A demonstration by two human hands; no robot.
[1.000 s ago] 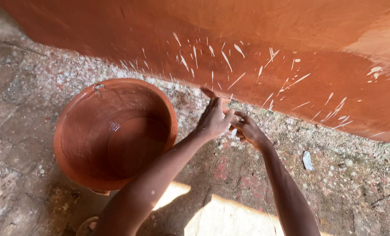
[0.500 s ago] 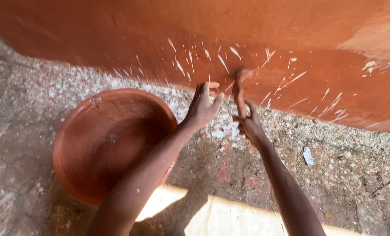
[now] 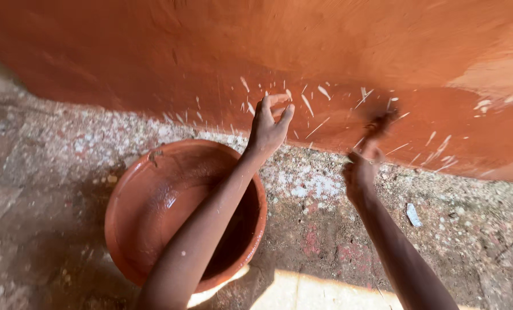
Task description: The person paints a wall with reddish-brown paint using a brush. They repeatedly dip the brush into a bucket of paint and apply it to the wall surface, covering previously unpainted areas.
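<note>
Rough speckled floor (image 3: 451, 241) runs up to an orange-red wall (image 3: 325, 51), wet-looking and flecked with pale streaks along its lower band. Close to the wall's foot, toward the floor's left part, sits a round clay-coloured basin (image 3: 153, 212), its inside coated in the same reddish mix. The left hand (image 3: 269, 123) is raised against the wall above the basin's far rim, fingers spread and loose, gripping nothing. The right hand (image 3: 366, 163) is blurred; it seems to be closed on a small dark thing (image 3: 380, 121) held up to the wall, though what it is I cannot tell. By the look of it, the work in hand is coating the wall's lower band. The left forearm crosses over the basin. A small pale scrap (image 3: 412, 214) lies on the floor to the right, well apart from both hands.
</note>
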